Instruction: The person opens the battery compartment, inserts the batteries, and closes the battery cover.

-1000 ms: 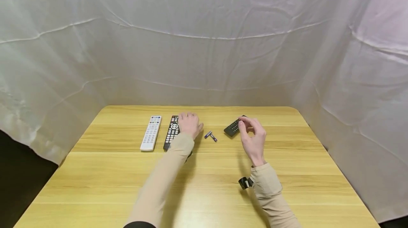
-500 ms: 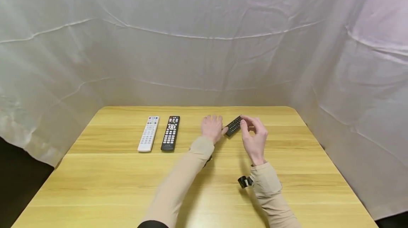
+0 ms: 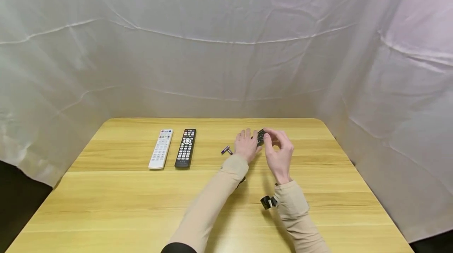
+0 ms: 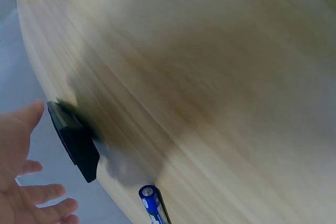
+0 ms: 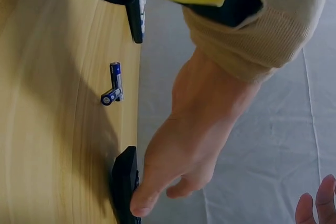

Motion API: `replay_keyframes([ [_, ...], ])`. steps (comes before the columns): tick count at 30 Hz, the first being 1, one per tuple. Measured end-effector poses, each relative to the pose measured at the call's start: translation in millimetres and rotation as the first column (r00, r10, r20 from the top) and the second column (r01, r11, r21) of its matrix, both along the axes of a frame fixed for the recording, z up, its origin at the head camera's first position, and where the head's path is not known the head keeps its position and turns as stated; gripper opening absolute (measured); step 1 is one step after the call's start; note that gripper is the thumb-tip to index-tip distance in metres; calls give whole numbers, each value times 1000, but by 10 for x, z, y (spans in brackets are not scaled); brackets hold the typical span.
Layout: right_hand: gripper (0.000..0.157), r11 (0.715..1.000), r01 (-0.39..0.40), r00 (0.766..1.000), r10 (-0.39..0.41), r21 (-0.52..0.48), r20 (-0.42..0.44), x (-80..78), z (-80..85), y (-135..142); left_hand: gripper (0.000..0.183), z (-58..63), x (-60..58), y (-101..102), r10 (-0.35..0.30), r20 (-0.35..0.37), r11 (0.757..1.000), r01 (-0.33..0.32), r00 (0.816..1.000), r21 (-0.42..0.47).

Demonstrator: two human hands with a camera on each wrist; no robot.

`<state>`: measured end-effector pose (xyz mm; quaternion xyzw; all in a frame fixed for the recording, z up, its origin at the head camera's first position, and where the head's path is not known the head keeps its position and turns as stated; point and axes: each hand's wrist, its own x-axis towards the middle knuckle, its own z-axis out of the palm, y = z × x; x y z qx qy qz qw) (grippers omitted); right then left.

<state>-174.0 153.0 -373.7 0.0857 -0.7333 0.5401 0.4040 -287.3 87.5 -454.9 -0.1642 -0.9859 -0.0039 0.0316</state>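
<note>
On my left lie the white remote (image 3: 161,149), then the long black remote (image 3: 185,148). Next come two batteries (image 3: 225,150), one partly hidden by my left hand (image 3: 245,145) from the head. That hand's fingers are spread, its thumb right by the small remote (image 3: 261,136) on the table (image 3: 141,206); contact I can't tell. My right hand (image 3: 280,154), mostly cut off at its own wrist camera, curves loosely above that remote, fingertips apart.

Beige sleeves (image 3: 209,208), black wrist cameras (image 3: 267,202)
</note>
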Motion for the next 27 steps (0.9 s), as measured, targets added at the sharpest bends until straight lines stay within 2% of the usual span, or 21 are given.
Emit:
replay_keyframes([
  [8, 15, 1000, 3, 1000, -3, -3, -13, 1, 5, -21, 69, -54, 8, 20, 33, -16, 999, -33, 999, 13],
  [13, 15, 1000, 5, 1000, -5, 2, -23, -2, -4, -22, 61, -64, 22, 34, 34, 15, 999, -34, 999, 21],
  [19, 15, 1000, 1, 1000, -1, 4, -12, -4, -5, -16, 49, -83, 27, 62, 43, -14, 998, -42, 999, 41],
  [23, 16, 1000, 4, 1000, -4, 3, 2, -5, -15, -14, 53, -82, 21, 44, 51, -15, 998, -50, 999, 48],
  [27, 17, 1000, 6, 1000, -6, -2, 8, -5, -19, -16, 58, -23, 27, -7, 55, 22, 991, -58, 998, 122],
])
